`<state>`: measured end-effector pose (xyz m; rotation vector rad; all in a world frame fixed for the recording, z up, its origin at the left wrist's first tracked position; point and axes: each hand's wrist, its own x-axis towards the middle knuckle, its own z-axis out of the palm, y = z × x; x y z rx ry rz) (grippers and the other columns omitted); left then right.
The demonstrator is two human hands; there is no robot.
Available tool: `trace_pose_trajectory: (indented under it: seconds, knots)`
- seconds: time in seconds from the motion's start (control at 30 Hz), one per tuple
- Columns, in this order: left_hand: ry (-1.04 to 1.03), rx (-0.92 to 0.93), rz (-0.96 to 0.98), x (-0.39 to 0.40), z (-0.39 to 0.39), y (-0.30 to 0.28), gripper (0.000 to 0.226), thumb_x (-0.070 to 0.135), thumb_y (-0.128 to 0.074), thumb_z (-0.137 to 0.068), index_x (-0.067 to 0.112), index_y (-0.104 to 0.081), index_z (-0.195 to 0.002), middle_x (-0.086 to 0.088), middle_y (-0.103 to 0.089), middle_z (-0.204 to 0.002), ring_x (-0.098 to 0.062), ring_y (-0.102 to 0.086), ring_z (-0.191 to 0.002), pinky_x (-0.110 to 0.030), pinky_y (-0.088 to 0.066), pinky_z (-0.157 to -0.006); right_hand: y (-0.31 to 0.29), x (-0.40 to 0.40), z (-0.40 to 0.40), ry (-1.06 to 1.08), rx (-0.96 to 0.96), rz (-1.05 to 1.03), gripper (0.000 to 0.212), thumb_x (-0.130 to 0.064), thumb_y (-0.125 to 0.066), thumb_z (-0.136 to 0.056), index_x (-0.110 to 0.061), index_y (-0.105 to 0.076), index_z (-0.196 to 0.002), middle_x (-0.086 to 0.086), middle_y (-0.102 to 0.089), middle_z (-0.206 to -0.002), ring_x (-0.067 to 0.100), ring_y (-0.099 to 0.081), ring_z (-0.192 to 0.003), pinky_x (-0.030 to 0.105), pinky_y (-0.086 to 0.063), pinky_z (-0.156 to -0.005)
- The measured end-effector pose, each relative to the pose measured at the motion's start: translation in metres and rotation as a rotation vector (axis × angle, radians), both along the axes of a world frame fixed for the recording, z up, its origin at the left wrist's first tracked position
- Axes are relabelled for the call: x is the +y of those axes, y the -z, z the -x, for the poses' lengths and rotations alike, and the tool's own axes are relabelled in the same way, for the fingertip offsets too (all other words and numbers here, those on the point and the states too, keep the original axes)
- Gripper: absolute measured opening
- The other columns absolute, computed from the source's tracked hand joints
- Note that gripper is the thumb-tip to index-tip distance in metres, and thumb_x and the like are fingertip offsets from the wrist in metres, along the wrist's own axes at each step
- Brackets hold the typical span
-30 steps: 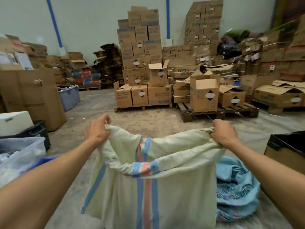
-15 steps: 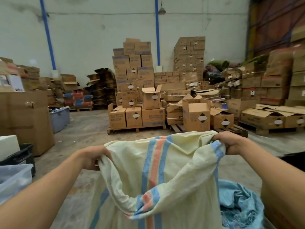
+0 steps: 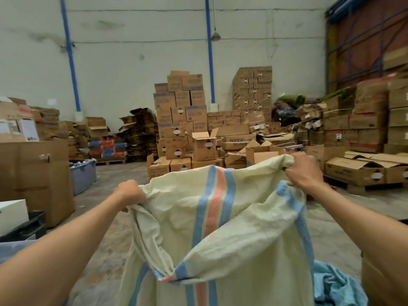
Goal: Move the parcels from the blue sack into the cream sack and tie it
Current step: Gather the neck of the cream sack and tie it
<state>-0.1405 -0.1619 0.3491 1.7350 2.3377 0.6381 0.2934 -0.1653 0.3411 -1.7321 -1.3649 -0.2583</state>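
Over the last second both arms had raised the cream sack [image 3: 220,221] higher, its far edge lifted. The left hand [image 3: 130,193] and right hand [image 3: 303,169] each gripped bunched rim. The blue sack [image 3: 337,286] lay crumpled at lower right, apparently emptied, so tying seemed next.

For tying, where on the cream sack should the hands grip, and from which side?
Probably at the loose mouth edge of the cream sack, from above, at its opposite ends. The left hand and right hand already bunch that rim there; the cloth is slack, so it should gather inward into a neck for tying.
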Motion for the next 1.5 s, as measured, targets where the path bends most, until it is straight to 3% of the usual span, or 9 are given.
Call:
trace_pose_trajectory:
  seconds: [0.27,0.47,0.63,0.73,0.87,1.03,1.23,1.37,1.5]
  knots:
    - [0.242,-0.836,0.202,0.001,0.014,-0.017,0.052,0.026,-0.061,-0.084,0.013,-0.043,-0.131,-0.014,-0.058,-0.125,-0.030,-0.061,-0.104,-0.044,-0.054,-0.079,-0.020,0.001,-0.004,-0.484,0.823,0.609,0.027,-0.023,-0.061,-0.096,-0.013,-0.058,-0.120,0.016,-0.068,-0.115,0.032,-0.067,-0.103,0.044,-0.059,-0.077]
    - [0.272,-0.626,-0.053,0.012,0.014,-0.038,0.050,-0.005,-0.065,-0.079,0.008,-0.051,-0.125,-0.016,-0.055,-0.124,-0.032,-0.061,-0.101,-0.041,-0.058,-0.069,-0.047,-0.024,-0.006,-1.034,0.875,0.561,0.041,-0.012,-0.062,-0.089,-0.016,-0.055,-0.129,0.019,-0.064,-0.127,0.034,-0.063,-0.110,0.050,-0.051,-0.097]
    - [0.085,0.136,-0.324,-0.002,0.003,-0.045,0.007,0.005,-0.061,-0.081,0.008,-0.057,-0.077,-0.010,-0.061,-0.082,-0.017,-0.053,-0.066,-0.023,-0.039,-0.048,-0.043,-0.015,-0.005,-0.570,0.338,0.245,0.030,0.005,-0.056,-0.089,-0.019,-0.065,-0.106,0.010,-0.067,-0.108,0.025,-0.067,-0.096,0.038,-0.057,-0.071]
    - [0.053,0.087,-0.410,0.002,0.013,-0.043,0.010,0.006,-0.060,-0.080,0.008,-0.064,-0.088,-0.012,-0.063,-0.086,-0.025,-0.059,-0.079,-0.033,-0.047,-0.061,-0.040,-0.007,-0.010,-0.093,0.004,-0.013,0.023,-0.009,-0.067,-0.084,-0.030,-0.061,-0.087,0.006,-0.069,-0.096,0.027,-0.064,-0.091,0.045,-0.057,-0.074]
    - [0.058,-0.229,-0.252,-0.001,0.017,-0.044,0.022,0.014,-0.045,-0.092,0.010,-0.055,-0.112,-0.016,-0.063,-0.105,-0.033,-0.061,-0.093,-0.042,-0.052,-0.064,-0.044,-0.014,-0.017,0.087,0.058,0.049,0.021,-0.028,-0.070,-0.086,-0.010,-0.062,-0.090,0.010,-0.064,-0.085,0.028,-0.061,-0.076,0.033,-0.049,-0.061]
    - [0.215,-0.781,0.052,-0.019,0.023,-0.054,0.042,0.013,-0.047,-0.085,0.004,-0.046,-0.126,-0.024,-0.065,-0.112,-0.044,-0.062,-0.106,-0.054,-0.053,-0.091,-0.058,-0.039,-0.015,-0.421,0.675,0.535,0.040,-0.033,-0.065,-0.093,-0.007,-0.054,-0.121,0.018,-0.064,-0.111,0.032,-0.063,-0.095,0.041,-0.054,-0.069]
    - [0.549,-0.979,0.039,-0.027,0.027,-0.069,0.036,0.028,-0.042,-0.094,0.010,-0.050,-0.124,-0.014,-0.060,-0.118,-0.032,-0.057,-0.101,-0.044,-0.046,-0.089,-0.067,-0.058,-0.009,-1.184,0.874,0.425,0.037,-0.023,-0.051,-0.091,-0.011,-0.059,-0.125,0.012,-0.068,-0.117,0.027,-0.066,-0.105,0.044,-0.052,-0.094]
    - [0.546,-0.732,-0.204,-0.025,0.016,-0.082,0.042,-0.003,-0.056,-0.092,0.026,-0.062,-0.121,-0.012,-0.060,-0.123,-0.032,-0.062,-0.106,-0.043,-0.056,-0.076,-0.071,-0.047,0.008,-0.857,0.531,0.153,0.024,-0.002,-0.054,-0.095,-0.015,-0.063,-0.114,0.012,-0.065,-0.112,0.026,-0.065,-0.094,0.035,-0.060,-0.068]
    - [0.288,0.232,-0.333,-0.022,0.022,-0.098,0.040,0.002,-0.077,-0.077,0.015,-0.062,-0.111,-0.003,-0.060,-0.109,-0.022,-0.062,-0.089,-0.025,-0.053,-0.062,-0.081,-0.037,0.004,-0.224,0.013,-0.220,0.030,0.003,-0.059,-0.086,-0.024,-0.071,-0.090,0.005,-0.069,-0.096,0.024,-0.061,-0.086,0.029,-0.045,-0.060]
